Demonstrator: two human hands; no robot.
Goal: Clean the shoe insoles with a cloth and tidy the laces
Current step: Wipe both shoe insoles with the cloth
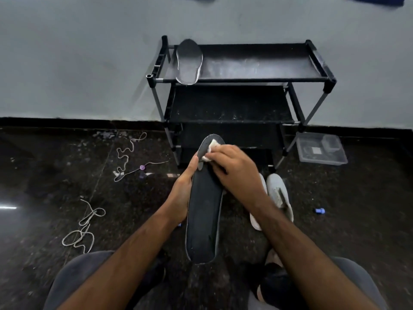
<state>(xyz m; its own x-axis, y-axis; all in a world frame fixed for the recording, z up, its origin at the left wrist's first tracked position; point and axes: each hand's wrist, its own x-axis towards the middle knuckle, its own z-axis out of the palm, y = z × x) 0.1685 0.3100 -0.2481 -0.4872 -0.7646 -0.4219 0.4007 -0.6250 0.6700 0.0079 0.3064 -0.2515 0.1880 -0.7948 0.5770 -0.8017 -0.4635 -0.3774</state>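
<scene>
While my left hand (pixel 182 193) grips the dark insole (pixel 204 211) by its left edge above the floor, my right hand (pixel 237 170) pinches a white cloth (pixel 212 147) against its far end. A second insole (pixel 188 61) lies on the black rack's (pixel 257 80) top shelf. Two laces (pixel 127 156) sprawl left; pale shoes (pixel 279 195) sit right.

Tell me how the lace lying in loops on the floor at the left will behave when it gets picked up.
The lace is probably floppy: it lies in loose loops and bends on the dark floor, so it should dangle from a pinch. It looks thin, so likely light. Its crossing loops may snag into a tangle when lifted.
</scene>
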